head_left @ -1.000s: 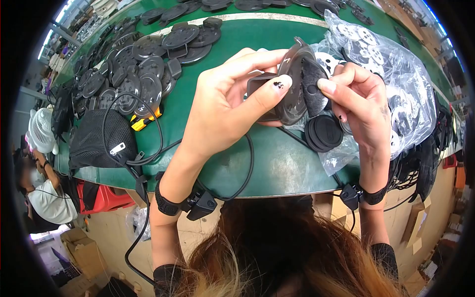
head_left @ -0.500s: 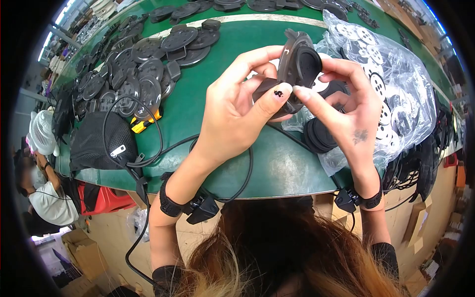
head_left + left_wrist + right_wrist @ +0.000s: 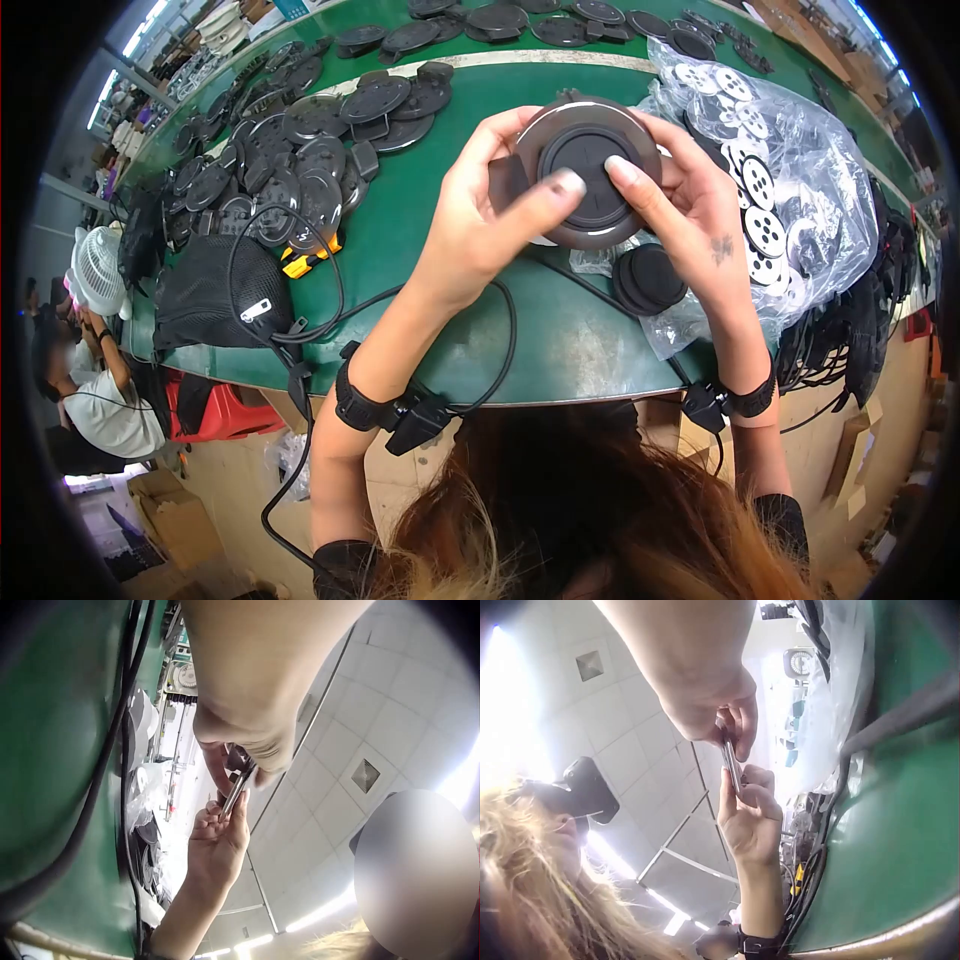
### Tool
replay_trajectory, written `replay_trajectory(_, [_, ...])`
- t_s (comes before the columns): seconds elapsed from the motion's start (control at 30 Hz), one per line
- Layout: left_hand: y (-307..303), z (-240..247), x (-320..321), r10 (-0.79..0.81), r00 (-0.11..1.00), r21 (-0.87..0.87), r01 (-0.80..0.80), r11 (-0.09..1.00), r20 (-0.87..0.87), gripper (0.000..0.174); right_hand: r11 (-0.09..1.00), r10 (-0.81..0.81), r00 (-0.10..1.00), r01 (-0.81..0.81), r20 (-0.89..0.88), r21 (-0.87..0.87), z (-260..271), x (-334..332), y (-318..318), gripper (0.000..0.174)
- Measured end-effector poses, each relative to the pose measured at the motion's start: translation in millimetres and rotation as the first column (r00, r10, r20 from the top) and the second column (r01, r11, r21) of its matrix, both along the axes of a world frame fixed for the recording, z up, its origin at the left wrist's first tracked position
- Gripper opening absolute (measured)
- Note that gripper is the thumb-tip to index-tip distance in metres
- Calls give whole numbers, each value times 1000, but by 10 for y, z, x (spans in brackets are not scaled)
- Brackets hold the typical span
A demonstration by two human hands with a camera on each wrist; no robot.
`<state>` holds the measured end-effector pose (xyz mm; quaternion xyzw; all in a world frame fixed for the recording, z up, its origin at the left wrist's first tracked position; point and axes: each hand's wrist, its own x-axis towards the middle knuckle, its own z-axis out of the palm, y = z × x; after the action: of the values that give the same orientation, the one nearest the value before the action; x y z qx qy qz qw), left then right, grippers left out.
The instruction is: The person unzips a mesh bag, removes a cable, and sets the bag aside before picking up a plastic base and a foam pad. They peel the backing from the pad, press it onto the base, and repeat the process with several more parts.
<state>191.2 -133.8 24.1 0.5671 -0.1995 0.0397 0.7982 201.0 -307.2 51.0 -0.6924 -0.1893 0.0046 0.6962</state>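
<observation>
Both hands hold a dark round plastic part with a glossy rim, raised above the green table. A black round pad sits in the middle of its face, turned up toward the head camera. My left hand grips the part's left side, thumb over the pad. From the right, my right hand grips the rim, its thumb on the pad and its fingers behind. In the right wrist view the part appears edge-on between the hands. Just below lies a stack of black round pads.
A clear plastic bag with several white holed discs lies at the right. Dark round parts pile up at the left, near a black mesh pouch and a yellow tool. Cables loop across the table.
The round part has turned from edge-on to face the head camera. The black pad, earlier pinched by the right hand beside it, now lies on its face under both thumbs.
</observation>
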Motion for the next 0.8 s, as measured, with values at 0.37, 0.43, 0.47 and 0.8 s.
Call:
replay_trajectory(0.37, [248,28,151,209,939,379,-95,921,-272,32,943,123,948,-204,-294,-262,93,353,-154,34])
replay_trajectory(0.43, [375,-40,251,357,913,427,-247,870,-199,34,909,96,911,-244,-401,-338,101,547,-185,37])
replay_trajectory(0.47, [446,-41,281,407,904,505,-291,813,-134,33,920,67,929,-198,-363,-338,84,651,-165,39])
replay_trajectory(0.8, [416,-176,142,184,982,959,-97,268,48,64,991,49,904,7,-425,130,-285,1431,15,75])
